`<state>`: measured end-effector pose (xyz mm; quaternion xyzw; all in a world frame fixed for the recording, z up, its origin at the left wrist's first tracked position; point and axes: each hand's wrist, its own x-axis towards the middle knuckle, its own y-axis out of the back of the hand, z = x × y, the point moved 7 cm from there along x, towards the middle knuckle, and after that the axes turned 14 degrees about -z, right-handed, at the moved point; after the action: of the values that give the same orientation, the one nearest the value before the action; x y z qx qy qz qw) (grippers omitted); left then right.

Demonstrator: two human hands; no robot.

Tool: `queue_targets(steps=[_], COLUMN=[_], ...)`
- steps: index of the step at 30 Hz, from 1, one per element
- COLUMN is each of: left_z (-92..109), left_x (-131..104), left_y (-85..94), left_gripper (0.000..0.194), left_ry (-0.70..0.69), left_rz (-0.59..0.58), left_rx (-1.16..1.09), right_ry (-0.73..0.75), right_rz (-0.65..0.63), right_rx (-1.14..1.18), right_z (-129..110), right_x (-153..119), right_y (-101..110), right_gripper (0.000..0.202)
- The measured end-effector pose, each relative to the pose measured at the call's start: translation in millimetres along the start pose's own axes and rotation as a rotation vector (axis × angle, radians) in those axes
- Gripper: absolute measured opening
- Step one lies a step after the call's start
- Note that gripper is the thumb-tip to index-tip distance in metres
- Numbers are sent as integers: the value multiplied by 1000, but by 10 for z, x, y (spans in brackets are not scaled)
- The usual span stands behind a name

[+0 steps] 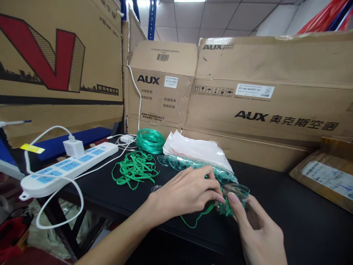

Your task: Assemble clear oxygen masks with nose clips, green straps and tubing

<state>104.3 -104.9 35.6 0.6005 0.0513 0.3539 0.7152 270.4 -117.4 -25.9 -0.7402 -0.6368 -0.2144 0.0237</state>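
"What's in hand there?"

"A clear, green-tinted plastic cup-shaped piece (237, 189), rim upward, above the near part of the black desk (286, 206)."

"Does it hold anything?"

"Green material shows at its lower part; inside or outside, I can't tell."

"Other containers?"

"Large brown cardboard AUX boxes (259, 99) stand behind, contents hidden. Just beyond the left hand (187, 187) lies a row of nested clear-green plastic pieces (190, 163), against a stack of white plastic packets (198, 147)."

"And the grip?"

"The right hand (260, 228) is closed around the cup-shaped piece, thumb on the near side, fingers mostly hidden behind. The left hand's fingertips bunch at its left edge; whether they pinch anything, I can't tell. A thin green cord (197, 223) trails from beneath them."

"Farther left?"

"A tangled heap of flat green straps (135, 168), a coil of translucent green tubing (150, 141) behind it, then a white power strip (106, 151)."
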Motion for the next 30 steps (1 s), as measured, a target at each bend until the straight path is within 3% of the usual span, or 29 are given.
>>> queue_targets(steps=[7, 16, 21, 30], left_z=[-276, -81, -116, -355], left_x=[-82, 13, 0, -64], left_y=[188, -40, -26, 101], left_gripper=[22, 27, 18, 18], left_ry=[173, 117, 135, 223], left_rz=[152, 61, 63, 176], left_rx=[-78, -124, -122, -115], right_ry=[-76, 49, 33, -74], right_rz=[49, -20, -29, 233], right_rx=[66, 43, -9, -27], right_z=[44, -109, -133, -11], right_x=[-9, -20, -34, -122], right_y=[44, -76, -81, 128], right_gripper=[46, 38, 38, 43])
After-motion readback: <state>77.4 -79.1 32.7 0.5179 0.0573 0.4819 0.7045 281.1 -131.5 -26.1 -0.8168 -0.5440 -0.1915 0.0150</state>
